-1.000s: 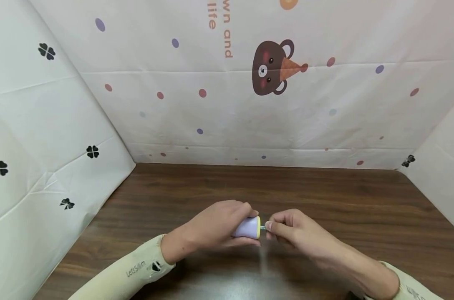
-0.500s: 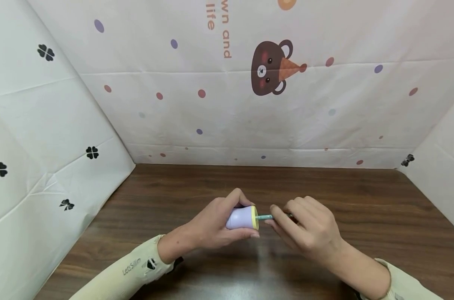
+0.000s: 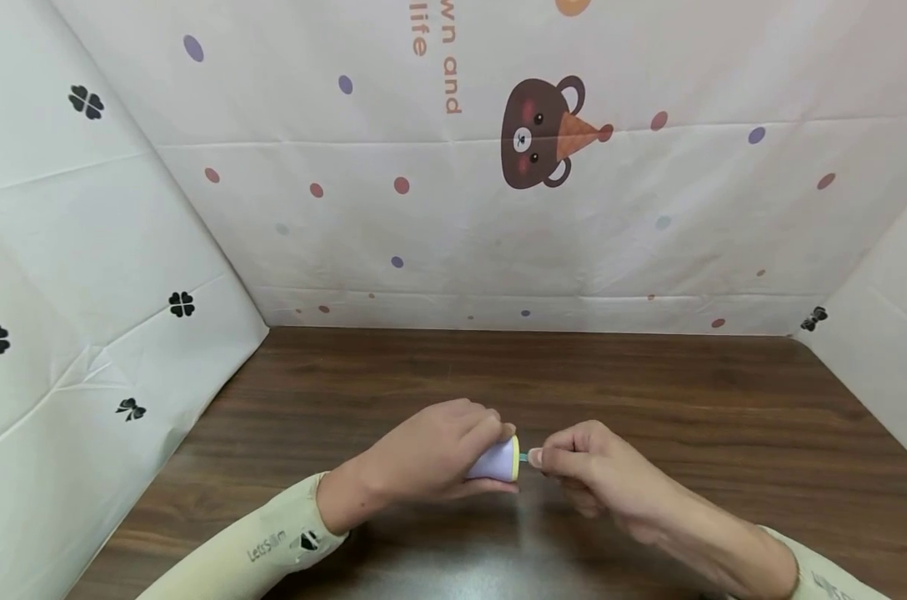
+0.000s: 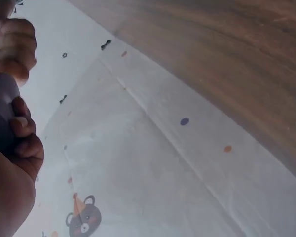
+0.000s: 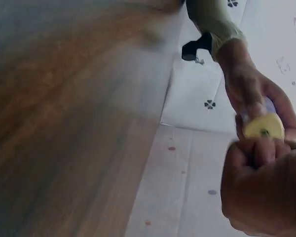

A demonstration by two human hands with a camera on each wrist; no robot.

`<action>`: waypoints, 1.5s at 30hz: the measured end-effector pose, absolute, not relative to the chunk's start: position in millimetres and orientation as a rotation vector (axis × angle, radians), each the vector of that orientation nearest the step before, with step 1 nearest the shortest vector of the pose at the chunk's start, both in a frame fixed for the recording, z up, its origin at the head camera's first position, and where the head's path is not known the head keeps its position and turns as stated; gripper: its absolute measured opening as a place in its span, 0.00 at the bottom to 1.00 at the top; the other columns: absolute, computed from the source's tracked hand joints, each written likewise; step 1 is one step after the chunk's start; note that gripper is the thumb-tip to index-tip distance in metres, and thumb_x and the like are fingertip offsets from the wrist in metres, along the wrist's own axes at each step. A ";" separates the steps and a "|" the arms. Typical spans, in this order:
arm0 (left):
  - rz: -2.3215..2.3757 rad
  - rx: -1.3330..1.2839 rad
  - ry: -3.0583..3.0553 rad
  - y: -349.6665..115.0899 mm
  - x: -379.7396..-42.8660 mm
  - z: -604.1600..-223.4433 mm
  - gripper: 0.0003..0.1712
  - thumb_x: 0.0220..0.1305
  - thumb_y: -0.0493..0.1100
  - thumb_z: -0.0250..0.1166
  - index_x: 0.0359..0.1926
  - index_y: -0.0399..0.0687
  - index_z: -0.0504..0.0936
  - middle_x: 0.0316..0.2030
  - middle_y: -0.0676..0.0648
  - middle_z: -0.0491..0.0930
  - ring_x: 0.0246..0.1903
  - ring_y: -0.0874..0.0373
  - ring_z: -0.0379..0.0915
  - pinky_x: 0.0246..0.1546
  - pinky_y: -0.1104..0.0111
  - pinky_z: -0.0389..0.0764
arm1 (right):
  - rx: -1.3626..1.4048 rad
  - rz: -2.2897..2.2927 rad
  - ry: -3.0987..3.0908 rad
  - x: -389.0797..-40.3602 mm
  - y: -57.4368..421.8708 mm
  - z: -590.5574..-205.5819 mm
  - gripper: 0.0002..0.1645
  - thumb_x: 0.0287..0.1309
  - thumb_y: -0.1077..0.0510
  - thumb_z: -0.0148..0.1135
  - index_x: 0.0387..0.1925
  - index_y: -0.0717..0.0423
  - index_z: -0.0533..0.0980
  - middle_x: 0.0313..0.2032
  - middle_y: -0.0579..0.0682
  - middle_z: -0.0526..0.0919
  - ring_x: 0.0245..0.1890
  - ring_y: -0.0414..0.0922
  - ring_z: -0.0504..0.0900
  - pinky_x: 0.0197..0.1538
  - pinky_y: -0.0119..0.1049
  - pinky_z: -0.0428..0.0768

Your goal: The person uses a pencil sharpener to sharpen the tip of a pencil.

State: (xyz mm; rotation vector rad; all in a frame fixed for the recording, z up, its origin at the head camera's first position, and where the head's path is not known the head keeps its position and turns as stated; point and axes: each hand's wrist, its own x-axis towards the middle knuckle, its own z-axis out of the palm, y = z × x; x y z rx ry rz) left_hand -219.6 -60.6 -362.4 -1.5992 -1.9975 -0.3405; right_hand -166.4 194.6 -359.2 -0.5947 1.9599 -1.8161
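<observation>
A lavender pencil sharpener (image 3: 496, 461) with a yellow end lies on its side in my left hand (image 3: 438, 450), fingers wrapped round its body. Out of the yellow end (image 5: 262, 124) comes a thin green pencil (image 3: 524, 457), of which only a short piece shows. My right hand (image 3: 592, 467) pinches this pencil between thumb and curled fingers, close to the sharpener. The rest of the pencil is hidden inside that hand. In the left wrist view the sharpener's body (image 4: 4, 111) shows dark between the fingers, the right hand (image 4: 17, 47) just above it.
Both hands are over a dark brown wooden table (image 3: 393, 367). White printed sheets stand round it: a back sheet (image 3: 453, 242) with dots and a bear, and a left sheet (image 3: 86, 250) with clovers. Light sleeves (image 3: 251, 533) cover the forearms.
Half a second ago the right hand was rolled over, its back up, with more pencil showing. It has turned back, as at one second ago. The sharpener has come slightly lower.
</observation>
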 end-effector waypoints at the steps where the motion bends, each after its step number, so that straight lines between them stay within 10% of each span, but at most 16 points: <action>1: -0.310 -1.607 -1.977 -60.1 -220.0 -363.3 0.30 0.66 0.62 0.75 0.49 0.44 0.74 0.36 0.55 0.78 0.33 0.64 0.74 0.38 0.74 0.80 | -0.527 -1.814 1.860 -167.5 196.1 -357.9 0.27 0.76 0.59 0.58 0.22 0.69 0.61 0.13 0.39 0.56 0.13 0.34 0.54 0.16 0.32 0.50; 8: -0.588 -1.554 -2.171 -64.1 -221.7 -362.3 0.30 0.63 0.59 0.78 0.50 0.46 0.74 0.42 0.53 0.85 0.33 0.67 0.76 0.36 0.77 0.79 | -0.867 -1.635 2.309 -170.5 196.8 -355.4 0.09 0.73 0.62 0.63 0.32 0.55 0.78 0.20 0.37 0.62 0.19 0.31 0.59 0.18 0.30 0.59; 16: -1.492 -1.551 -2.365 -66.0 -218.9 -352.2 0.23 0.67 0.45 0.76 0.51 0.50 0.70 0.46 0.51 0.86 0.33 0.64 0.82 0.28 0.69 0.86 | -2.613 -0.799 3.206 -189.3 187.9 -337.1 0.11 0.73 0.68 0.54 0.40 0.63 0.83 0.24 0.45 0.68 0.22 0.36 0.59 0.25 0.27 0.58; 20: -1.540 -1.623 -2.368 -65.4 -218.5 -351.0 0.22 0.68 0.44 0.76 0.51 0.49 0.71 0.43 0.52 0.85 0.33 0.64 0.81 0.28 0.68 0.86 | -3.013 -0.560 3.169 -193.6 185.7 -330.7 0.12 0.70 0.71 0.54 0.33 0.65 0.82 0.21 0.48 0.68 0.19 0.40 0.60 0.23 0.28 0.56; 24: -1.401 -1.643 -2.407 -67.4 -219.0 -350.9 0.24 0.66 0.47 0.77 0.51 0.52 0.71 0.43 0.55 0.84 0.33 0.67 0.80 0.27 0.72 0.84 | -2.725 -0.816 3.051 -186.8 185.3 -344.3 0.16 0.76 0.63 0.53 0.31 0.64 0.80 0.21 0.44 0.72 0.19 0.35 0.65 0.23 0.23 0.64; 29: -0.957 -1.628 -2.361 -67.6 -220.2 -352.6 0.29 0.63 0.53 0.80 0.52 0.50 0.71 0.45 0.55 0.85 0.33 0.69 0.76 0.32 0.79 0.79 | -1.658 -1.437 2.749 -171.7 189.8 -359.7 0.11 0.72 0.66 0.60 0.33 0.51 0.81 0.19 0.35 0.67 0.19 0.26 0.60 0.20 0.19 0.61; 35: -0.358 -1.613 -2.006 -62.3 -222.6 -358.2 0.31 0.64 0.61 0.77 0.49 0.45 0.74 0.40 0.54 0.81 0.34 0.64 0.76 0.38 0.75 0.80 | -0.653 -1.727 1.943 -168.8 201.9 -347.6 0.15 0.76 0.62 0.55 0.33 0.71 0.74 0.15 0.39 0.59 0.15 0.35 0.55 0.16 0.35 0.48; 40: -0.436 -1.568 -2.037 -65.5 -224.0 -355.7 0.32 0.61 0.61 0.79 0.49 0.46 0.74 0.41 0.54 0.84 0.33 0.65 0.77 0.38 0.76 0.80 | -0.841 -1.542 2.323 -166.7 202.1 -342.8 0.06 0.78 0.59 0.59 0.41 0.54 0.81 0.20 0.36 0.64 0.18 0.32 0.58 0.18 0.31 0.59; 45: -0.831 -1.542 -2.274 -71.4 -223.1 -349.4 0.30 0.63 0.57 0.79 0.52 0.48 0.72 0.46 0.52 0.86 0.32 0.69 0.77 0.32 0.78 0.79 | -1.756 -1.006 3.086 -172.4 190.4 -347.4 0.08 0.79 0.62 0.55 0.42 0.52 0.79 0.25 0.38 0.67 0.22 0.33 0.62 0.24 0.26 0.64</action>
